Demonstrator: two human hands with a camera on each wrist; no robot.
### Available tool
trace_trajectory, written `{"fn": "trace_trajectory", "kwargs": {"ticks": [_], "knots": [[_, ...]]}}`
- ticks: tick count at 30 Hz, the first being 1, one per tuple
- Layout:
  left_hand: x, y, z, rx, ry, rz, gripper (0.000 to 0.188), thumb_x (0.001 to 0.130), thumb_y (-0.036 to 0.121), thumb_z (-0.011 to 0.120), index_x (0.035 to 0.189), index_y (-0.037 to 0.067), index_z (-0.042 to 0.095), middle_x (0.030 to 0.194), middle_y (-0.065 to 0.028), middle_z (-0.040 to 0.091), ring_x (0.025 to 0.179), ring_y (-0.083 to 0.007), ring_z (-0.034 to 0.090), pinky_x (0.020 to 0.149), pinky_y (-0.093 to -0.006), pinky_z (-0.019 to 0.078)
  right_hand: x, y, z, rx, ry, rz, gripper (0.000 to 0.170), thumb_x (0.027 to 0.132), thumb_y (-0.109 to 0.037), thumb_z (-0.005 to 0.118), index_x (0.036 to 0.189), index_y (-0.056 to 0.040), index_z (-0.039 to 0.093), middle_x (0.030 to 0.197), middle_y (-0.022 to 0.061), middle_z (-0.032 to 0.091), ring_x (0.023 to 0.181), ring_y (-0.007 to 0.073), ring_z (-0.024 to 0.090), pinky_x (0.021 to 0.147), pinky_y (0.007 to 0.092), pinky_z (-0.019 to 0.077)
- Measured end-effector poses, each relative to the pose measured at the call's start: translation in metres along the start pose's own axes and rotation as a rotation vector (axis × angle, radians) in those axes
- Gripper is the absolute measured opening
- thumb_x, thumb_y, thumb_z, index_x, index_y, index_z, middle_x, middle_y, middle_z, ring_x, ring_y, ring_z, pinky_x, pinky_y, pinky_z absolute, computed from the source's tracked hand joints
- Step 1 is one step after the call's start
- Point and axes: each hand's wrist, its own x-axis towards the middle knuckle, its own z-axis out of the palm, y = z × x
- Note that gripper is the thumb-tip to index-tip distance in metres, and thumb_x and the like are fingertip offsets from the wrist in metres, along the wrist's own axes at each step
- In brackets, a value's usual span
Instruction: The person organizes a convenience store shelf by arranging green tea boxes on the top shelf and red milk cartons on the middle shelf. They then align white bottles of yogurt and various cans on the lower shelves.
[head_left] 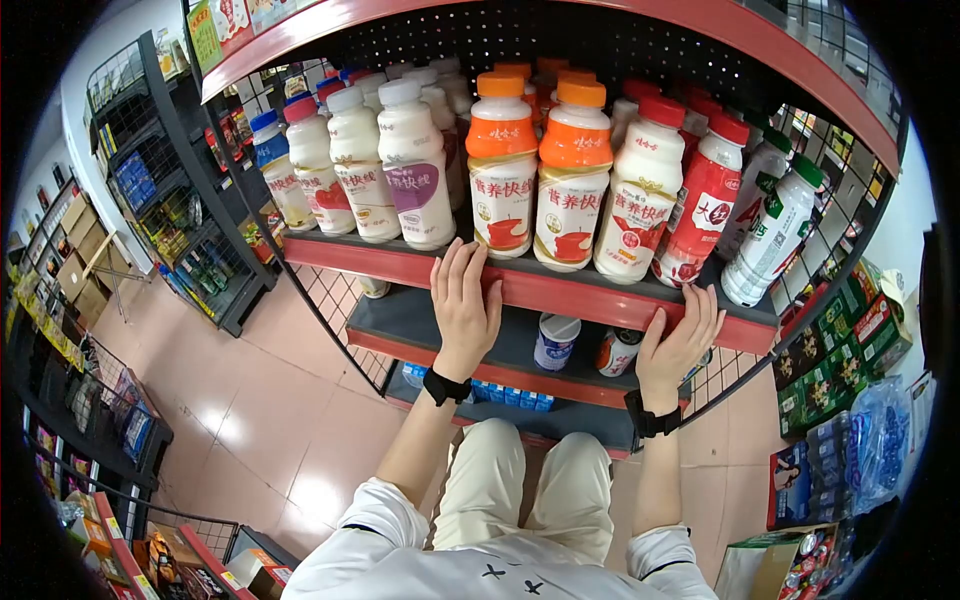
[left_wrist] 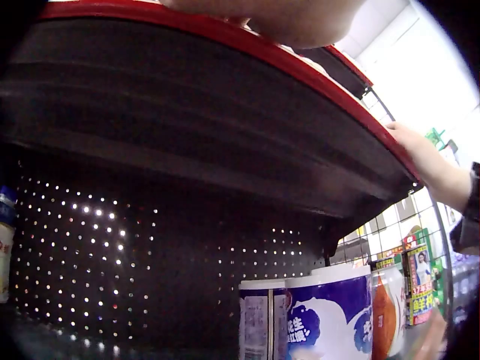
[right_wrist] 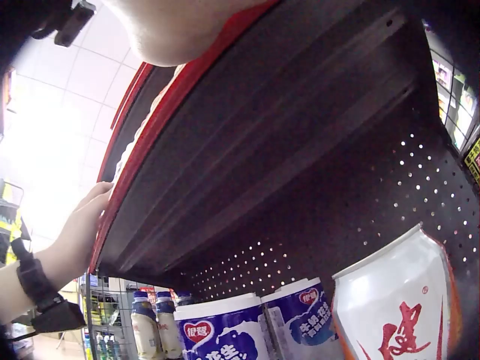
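Note:
My left hand [head_left: 465, 305] rests with its fingertips on the red front edge [head_left: 555, 297] of a shelf, below a purple-labelled white bottle [head_left: 415, 170] and an orange-capped bottle [head_left: 502, 170]. Farther right along that edge, my right hand [head_left: 682, 345] touches it with extended fingers, under a red-labelled bottle [head_left: 700, 205]. Neither hand holds anything. More bottles stand in rows beside these, among them a white one with a red cap [head_left: 640, 190] and a green-capped one [head_left: 772, 235]. The wrist views look up at the shelf's dark underside [left_wrist: 180, 112], each hand partly cut off by its frame.
On the lower shelf [head_left: 430, 325] stand a blue-and-white can [head_left: 557, 342] and a white-and-red can [right_wrist: 397, 307]. Green boxes [head_left: 835, 350] and plastic-wrapped packs [head_left: 880, 450] are stacked at the right. Another rack [head_left: 165, 180] stands to the left across the tiled floor [head_left: 270, 400].

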Motion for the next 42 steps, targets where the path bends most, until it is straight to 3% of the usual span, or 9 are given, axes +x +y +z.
{"fn": "trace_trajectory", "kwargs": {"ticks": [11, 13, 23, 30, 42], "knots": [[-0.002, -0.003, 0.006, 0.015, 0.032, 0.003, 0.050, 0.079, 0.011, 0.062, 0.127, 0.003, 0.050, 0.129, -0.0139, 0.051, 0.127, -0.0324, 0.043, 0.107, -0.0469, 0.0277, 0.001, -0.001, -0.001, -0.001, -0.023, 0.010, 0.042, 0.087, -0.017, 0.055, 0.124, 0.0006, 0.047, 0.129, 0.0165, 0.048, 0.131, 0.0350, 0.037, 0.110, 0.0562, 0.0208], [-0.003, -0.003, 0.005, 0.002, 0.028, 0.022, 0.049, 0.080, 0.005, 0.059, 0.128, 0.002, 0.048, 0.131, -0.0156, 0.050, 0.128, -0.0353, 0.042, 0.106, -0.0495, 0.0289, 0.000, -0.001, -0.003, 0.006, -0.035, 0.012, 0.043, 0.087, -0.016, 0.056, 0.125, 0.0009, 0.047, 0.130, 0.0164, 0.047, 0.131, 0.0350, 0.036, 0.110, 0.0564, 0.0205], [0.001, 0.004, 0.001, 0.002, 0.013, -0.006, 0.048, 0.082, 0.007, 0.060, 0.128, 0.002, 0.048, 0.131, -0.0143, 0.049, 0.128, -0.0344, 0.042, 0.107, -0.0495, 0.0278, 0.006, -0.007, -0.012, -0.019, -0.079, 0.002, 0.043, 0.088, -0.016, 0.058, 0.125, 0.0017, 0.047, 0.129, 0.0178, 0.046, 0.131, 0.0360, 0.037, 0.111, 0.0558, 0.0201], [0.013, 0.005, -0.009, 0.047, 0.008, -0.007, 0.048, 0.083, 0.008, 0.060, 0.128, 0.002, 0.048, 0.132, -0.0146, 0.049, 0.126, -0.0333, 0.044, 0.108, -0.0504, 0.0268, 0.011, 0.001, -0.020, -0.083, -0.146, -0.054, 0.046, 0.087, -0.016, 0.060, 0.128, -0.0010, 0.047, 0.128, 0.0154, 0.050, 0.129, 0.0325, 0.040, 0.112, 0.0549, 0.0191], [0.007, -0.009, 0.005, 0.137, 0.022, 0.032, 0.053, 0.082, 0.017, 0.056, 0.132, 0.000, 0.047, 0.133, -0.0152, 0.050, 0.128, -0.0323, 0.044, 0.108, -0.0493, 0.0270, 0.020, 0.028, -0.016, -0.061, -0.102, -0.082, 0.043, 0.087, -0.013, 0.059, 0.127, 0.0000, 0.049, 0.127, 0.0159, 0.051, 0.126, 0.0321, 0.043, 0.111, 0.0529, 0.0235]]}}
